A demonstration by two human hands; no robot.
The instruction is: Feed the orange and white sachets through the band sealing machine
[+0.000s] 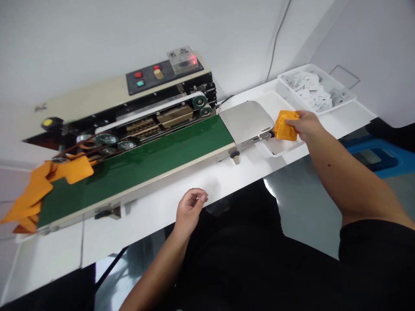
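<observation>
My right hand (303, 125) grips a small orange pouch (285, 127) by its side, just past the end of a steel infeed plate (246, 122). That plate belongs to a band sealing machine (162, 84) with a green conveyor belt (136, 172). My left hand (191, 209) hovers near the front edge of the white table (145, 207), fingers loosely curled around nothing. Several orange pouches (35, 194) lie piled at the belt's far left end, well away from both hands.
A shallow white tray (269, 103) sits under my right hand. Behind it, a white bin (293, 72) holds several small white packets. The machine's control panel (145, 77) has red and green buttons. A blue crate (372, 155) stands on the floor at right.
</observation>
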